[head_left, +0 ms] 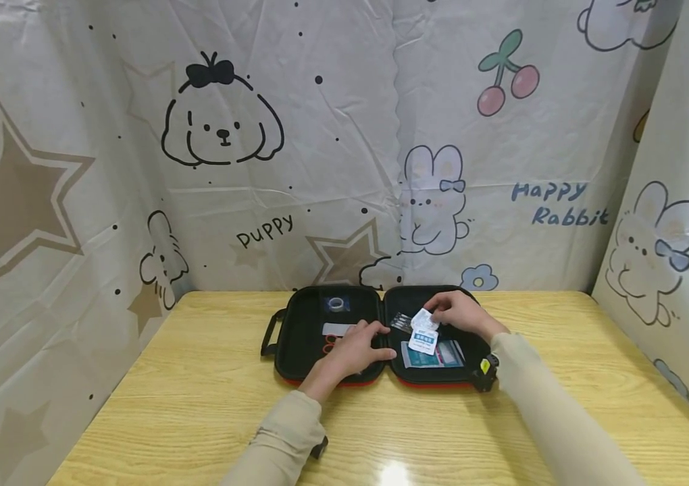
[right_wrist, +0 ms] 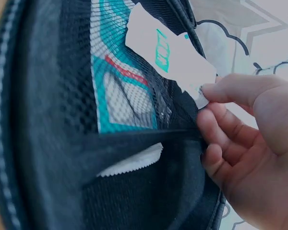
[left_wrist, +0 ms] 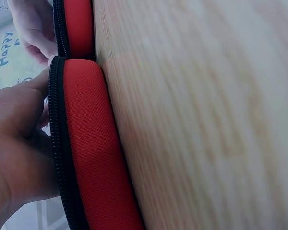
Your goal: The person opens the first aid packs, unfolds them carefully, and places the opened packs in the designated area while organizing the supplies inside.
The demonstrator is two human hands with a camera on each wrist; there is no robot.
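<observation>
An unzipped black case with red sides (left_wrist: 93,124) lies spread flat on the table. Over its right half, my right hand (head_left: 458,312) pinches one end of a pair of joined white sachets (head_left: 423,339) between thumb and fingertips. In the right wrist view the white sachets (right_wrist: 158,48) overlap a mesh pocket, where a teal-and-white packet (right_wrist: 103,96) shows through. My left hand (head_left: 353,351) reaches over the left half with fingers extended toward the hinge, holding nothing visible. Beneath it, orange-handled scissors (head_left: 329,345) are partly covered.
A roll of tape in a clear bag (head_left: 336,304) and a white strip (head_left: 334,329) sit in the left half. Beside the sachets lies a small dark-and-clear packet (head_left: 401,322). The carry handle (head_left: 269,334) sticks out leftward. A printed curtain (head_left: 332,169) hangs behind the wooden table (head_left: 198,405).
</observation>
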